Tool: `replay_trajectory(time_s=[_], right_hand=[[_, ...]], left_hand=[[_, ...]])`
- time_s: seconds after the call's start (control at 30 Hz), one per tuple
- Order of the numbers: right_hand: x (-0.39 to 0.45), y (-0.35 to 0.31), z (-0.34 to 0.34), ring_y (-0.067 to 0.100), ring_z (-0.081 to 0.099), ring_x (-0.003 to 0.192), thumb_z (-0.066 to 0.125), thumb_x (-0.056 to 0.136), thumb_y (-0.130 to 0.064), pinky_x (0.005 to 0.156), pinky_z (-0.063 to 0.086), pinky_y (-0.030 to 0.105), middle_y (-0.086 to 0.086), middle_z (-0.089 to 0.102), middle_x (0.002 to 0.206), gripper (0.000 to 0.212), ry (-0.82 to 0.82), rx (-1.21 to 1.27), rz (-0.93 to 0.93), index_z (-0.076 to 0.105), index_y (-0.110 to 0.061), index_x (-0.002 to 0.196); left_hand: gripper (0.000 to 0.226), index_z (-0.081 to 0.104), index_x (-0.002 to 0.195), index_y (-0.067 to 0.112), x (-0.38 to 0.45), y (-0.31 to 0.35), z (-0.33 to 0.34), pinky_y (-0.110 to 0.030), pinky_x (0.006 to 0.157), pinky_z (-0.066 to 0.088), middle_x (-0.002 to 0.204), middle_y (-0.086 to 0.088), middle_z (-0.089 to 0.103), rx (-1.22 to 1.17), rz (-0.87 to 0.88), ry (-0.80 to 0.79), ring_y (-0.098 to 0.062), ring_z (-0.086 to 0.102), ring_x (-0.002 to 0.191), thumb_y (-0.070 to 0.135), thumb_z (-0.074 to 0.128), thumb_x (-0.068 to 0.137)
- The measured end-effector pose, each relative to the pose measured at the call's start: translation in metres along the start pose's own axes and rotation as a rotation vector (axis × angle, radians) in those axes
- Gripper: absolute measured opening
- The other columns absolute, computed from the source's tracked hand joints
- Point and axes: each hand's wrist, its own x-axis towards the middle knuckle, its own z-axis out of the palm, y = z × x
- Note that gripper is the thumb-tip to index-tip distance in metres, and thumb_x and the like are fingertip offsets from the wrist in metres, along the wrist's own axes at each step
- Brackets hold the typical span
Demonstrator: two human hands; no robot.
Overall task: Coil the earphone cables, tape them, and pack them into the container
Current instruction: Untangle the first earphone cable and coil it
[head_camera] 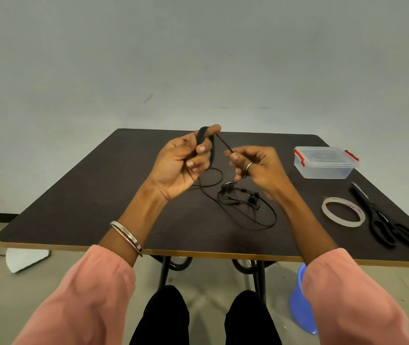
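My left hand [186, 161] is raised above the table and holds several turns of black earphone cable [248, 215] wound over its fingers. A taut strand runs from that coil to my right hand [255, 168], which pinches it between thumb and fingertips. The remaining cable hangs down and lies in loose loops on the dark table, with the earbuds [251, 196] among them. A clear lidded container [325, 161] with red clips stands closed at the right rear. A roll of clear tape [343, 211] lies flat near the right edge.
Black scissors [385, 217] lie to the right of the tape, close to the dark table's [86, 207] right edge. A blue bucket [300, 302] stands on the floor under the right side. My knees are below the near edge.
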Motion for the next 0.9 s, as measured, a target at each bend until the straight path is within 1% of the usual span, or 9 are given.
replay_trajectory(time_s=[0.13, 0.2, 0.27, 0.3, 0.4, 0.5, 0.6, 0.7, 0.9], right_hand=[[-0.002, 0.009, 0.017, 0.007, 0.056, 0.057, 0.062, 0.09, -0.007, 0.052, 0.049, 0.022, 0.005, 0.071, 0.091, 0.026, -0.02, -0.133, -0.005, 0.066, -0.004, 0.116], [-0.005, 0.011, 0.022, 0.01, 0.062, 0.066, 0.062, 0.091, -0.007, 0.061, 0.052, 0.019, 0.008, 0.071, 0.097, 0.026, -0.044, -0.298, -0.085, 0.066, -0.002, 0.116], [-0.009, 0.012, 0.027, 0.021, 0.069, 0.088, 0.058, 0.092, -0.004, 0.075, 0.048, 0.009, 0.014, 0.071, 0.1, 0.021, -0.112, -0.487, -0.234, 0.068, 0.004, 0.109], [-0.01, 0.012, 0.03, 0.026, 0.068, 0.095, 0.056, 0.093, -0.002, 0.079, 0.047, 0.011, 0.016, 0.071, 0.098, 0.022, -0.144, -0.579, -0.302, 0.066, 0.005, 0.111], [-0.013, 0.01, 0.038, 0.032, 0.066, 0.092, 0.049, 0.089, 0.004, 0.081, 0.054, 0.037, 0.017, 0.068, 0.098, 0.037, -0.17, -0.767, -0.439, 0.057, 0.004, 0.125], [-0.015, 0.007, 0.04, 0.035, 0.065, 0.085, 0.048, 0.084, 0.001, 0.074, 0.055, 0.044, 0.018, 0.067, 0.093, 0.04, -0.154, -0.836, -0.546, 0.059, 0.006, 0.121], [-0.013, 0.003, 0.039, 0.033, 0.066, 0.079, 0.057, 0.082, 0.005, 0.07, 0.055, 0.037, 0.016, 0.069, 0.088, 0.032, -0.162, -0.826, -0.588, 0.065, 0.006, 0.113], [-0.008, 0.001, 0.036, 0.025, 0.066, 0.074, 0.059, 0.087, -0.005, 0.07, 0.047, 0.022, 0.012, 0.07, 0.083, 0.024, -0.096, -0.703, -0.565, 0.069, 0.001, 0.108], [-0.004, -0.013, 0.028, 0.014, 0.071, 0.08, 0.063, 0.089, -0.002, 0.067, 0.055, 0.02, 0.009, 0.074, 0.093, 0.019, -0.031, -0.212, -0.2, 0.07, -0.003, 0.106]], left_hand=[[0.038, 0.042, 0.133, -0.008, 0.006, 0.011, -0.005, -0.017, 0.049, 0.034, 0.074, 0.003, 0.051, 0.024, 0.083, 0.13, -0.002, 0.035, 0.047, 0.007, 0.025, 0.103], [0.036, 0.042, 0.132, -0.009, 0.007, 0.015, -0.006, -0.018, 0.051, 0.036, 0.078, 0.002, 0.055, 0.033, 0.138, 0.19, -0.003, 0.038, 0.048, 0.005, 0.027, 0.103], [0.031, 0.044, 0.128, -0.007, 0.01, 0.017, -0.008, -0.019, 0.054, 0.039, 0.082, 0.0, 0.06, 0.047, 0.19, 0.264, -0.005, 0.043, 0.051, 0.004, 0.031, 0.102], [0.027, 0.046, 0.124, -0.005, 0.011, 0.018, -0.008, -0.02, 0.056, 0.041, 0.084, 0.0, 0.063, 0.063, 0.208, 0.305, -0.006, 0.046, 0.052, 0.004, 0.033, 0.102], [0.019, 0.049, 0.113, 0.001, 0.014, 0.014, -0.006, -0.022, 0.061, 0.049, 0.09, -0.006, 0.065, 0.146, 0.2, 0.423, -0.01, 0.054, 0.057, -0.001, 0.034, 0.101], [0.022, 0.051, 0.098, 0.007, 0.015, 0.005, -0.005, -0.025, 0.068, 0.054, 0.094, -0.009, 0.064, 0.316, 0.165, 0.485, -0.012, 0.06, 0.06, -0.003, 0.032, 0.101], [0.028, 0.053, 0.097, 0.011, 0.015, -0.004, -0.007, -0.029, 0.079, 0.055, 0.097, -0.008, 0.064, 0.526, 0.141, 0.49, -0.013, 0.065, 0.07, -0.003, 0.03, 0.102], [0.023, 0.052, 0.104, 0.002, 0.014, -0.013, -0.011, -0.024, 0.075, 0.055, 0.095, -0.006, 0.064, 0.709, 0.103, 0.44, -0.01, 0.067, 0.073, -0.002, 0.03, 0.102], [0.022, 0.048, 0.116, 0.0, 0.009, -0.021, -0.02, -0.028, 0.082, 0.054, 0.095, -0.012, 0.063, 0.967, -0.036, 0.304, -0.019, 0.064, 0.082, 0.0, 0.033, 0.101]])
